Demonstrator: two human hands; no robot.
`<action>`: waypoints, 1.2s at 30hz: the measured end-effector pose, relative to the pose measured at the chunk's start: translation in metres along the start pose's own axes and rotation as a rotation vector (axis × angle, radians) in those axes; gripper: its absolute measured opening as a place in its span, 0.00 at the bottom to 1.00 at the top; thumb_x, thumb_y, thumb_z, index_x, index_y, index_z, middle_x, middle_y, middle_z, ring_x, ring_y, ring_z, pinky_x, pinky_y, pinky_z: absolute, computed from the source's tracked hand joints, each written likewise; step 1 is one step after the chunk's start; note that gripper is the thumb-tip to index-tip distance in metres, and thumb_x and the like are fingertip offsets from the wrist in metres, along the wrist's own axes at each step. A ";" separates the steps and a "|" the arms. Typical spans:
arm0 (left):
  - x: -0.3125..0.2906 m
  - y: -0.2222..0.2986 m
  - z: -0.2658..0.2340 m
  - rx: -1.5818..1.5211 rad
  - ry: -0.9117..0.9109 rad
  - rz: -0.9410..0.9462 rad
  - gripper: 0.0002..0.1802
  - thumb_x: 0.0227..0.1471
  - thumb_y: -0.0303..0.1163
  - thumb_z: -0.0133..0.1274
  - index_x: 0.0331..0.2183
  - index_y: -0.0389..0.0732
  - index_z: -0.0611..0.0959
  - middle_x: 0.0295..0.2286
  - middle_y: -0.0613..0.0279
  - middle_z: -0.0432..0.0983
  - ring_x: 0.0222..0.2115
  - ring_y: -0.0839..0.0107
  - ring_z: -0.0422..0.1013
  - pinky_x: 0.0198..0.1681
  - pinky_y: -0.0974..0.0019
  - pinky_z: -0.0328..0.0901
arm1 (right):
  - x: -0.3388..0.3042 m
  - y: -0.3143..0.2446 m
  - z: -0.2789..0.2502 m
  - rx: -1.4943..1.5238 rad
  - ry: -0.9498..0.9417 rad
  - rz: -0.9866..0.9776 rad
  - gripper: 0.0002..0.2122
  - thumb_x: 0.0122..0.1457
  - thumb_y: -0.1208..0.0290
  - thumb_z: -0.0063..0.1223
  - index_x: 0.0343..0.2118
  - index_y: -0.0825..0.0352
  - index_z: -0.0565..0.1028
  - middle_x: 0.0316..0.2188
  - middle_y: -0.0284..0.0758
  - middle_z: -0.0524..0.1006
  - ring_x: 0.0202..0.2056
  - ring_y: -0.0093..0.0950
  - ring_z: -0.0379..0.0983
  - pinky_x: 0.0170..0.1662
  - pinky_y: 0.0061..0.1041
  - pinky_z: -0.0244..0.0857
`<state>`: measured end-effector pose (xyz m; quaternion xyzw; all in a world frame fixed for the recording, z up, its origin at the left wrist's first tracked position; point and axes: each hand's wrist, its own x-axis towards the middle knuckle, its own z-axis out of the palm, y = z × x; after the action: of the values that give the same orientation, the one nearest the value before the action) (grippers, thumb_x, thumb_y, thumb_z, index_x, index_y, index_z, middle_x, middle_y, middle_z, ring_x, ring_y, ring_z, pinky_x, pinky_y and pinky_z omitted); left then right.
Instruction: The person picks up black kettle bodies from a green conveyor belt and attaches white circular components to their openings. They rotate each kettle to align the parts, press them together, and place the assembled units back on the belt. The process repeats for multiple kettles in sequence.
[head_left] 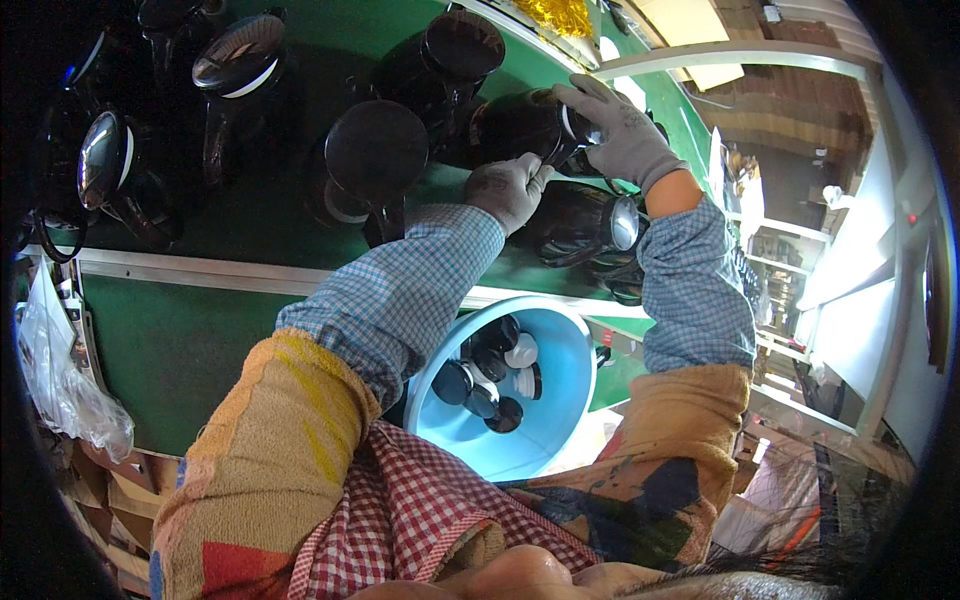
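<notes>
A black jug (515, 126) lies on its side on the green bench, its top end turned to the right. My left hand (505, 192), in a grey glove, is closed by its handle, thumb pressed toward the black part there. Over the jug's top end curves my right hand (618, 135), also gloved, its fingers wrapped round the lid (580, 126). Just nearer to me, another black jug (585, 225) with a silvery lid lies on its side. Left of my left hand stands a jug with a dark round top (375, 150).
Several more black jugs (240, 65) with handles stand along the left of the bench. Below the bench's metal edge (200, 268) is a light blue basin (575, 400) holding several black and white stoppers (488, 362). A clear plastic bag (75, 370) hangs at the left.
</notes>
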<state>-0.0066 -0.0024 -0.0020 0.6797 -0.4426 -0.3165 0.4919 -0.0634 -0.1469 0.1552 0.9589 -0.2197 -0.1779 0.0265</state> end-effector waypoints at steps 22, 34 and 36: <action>0.002 -0.001 0.007 -0.026 -0.005 0.010 0.19 0.64 0.48 0.48 0.33 0.42 0.80 0.27 0.49 0.78 0.29 0.49 0.76 0.32 0.50 0.69 | -0.001 0.009 0.016 0.293 0.131 0.079 0.36 0.55 0.60 0.64 0.68 0.48 0.61 0.68 0.40 0.60 0.67 0.40 0.58 0.70 0.35 0.54; 0.004 -0.005 0.010 0.003 0.019 0.030 0.20 0.64 0.51 0.48 0.35 0.43 0.80 0.28 0.48 0.80 0.31 0.47 0.77 0.34 0.47 0.70 | -0.003 0.004 0.012 -0.009 0.079 -0.074 0.34 0.51 0.69 0.66 0.64 0.47 0.67 0.66 0.31 0.63 0.65 0.39 0.60 0.69 0.36 0.55; 0.004 -0.004 0.011 0.012 0.011 0.025 0.21 0.63 0.51 0.48 0.35 0.43 0.80 0.28 0.48 0.80 0.31 0.47 0.77 0.34 0.46 0.70 | -0.002 0.006 0.015 -0.081 0.068 -0.115 0.34 0.51 0.70 0.65 0.64 0.47 0.67 0.66 0.32 0.63 0.65 0.40 0.59 0.69 0.36 0.55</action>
<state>-0.0134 -0.0097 -0.0096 0.6788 -0.4502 -0.3038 0.4943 -0.0725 -0.1514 0.1430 0.9735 -0.1559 -0.1550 0.0626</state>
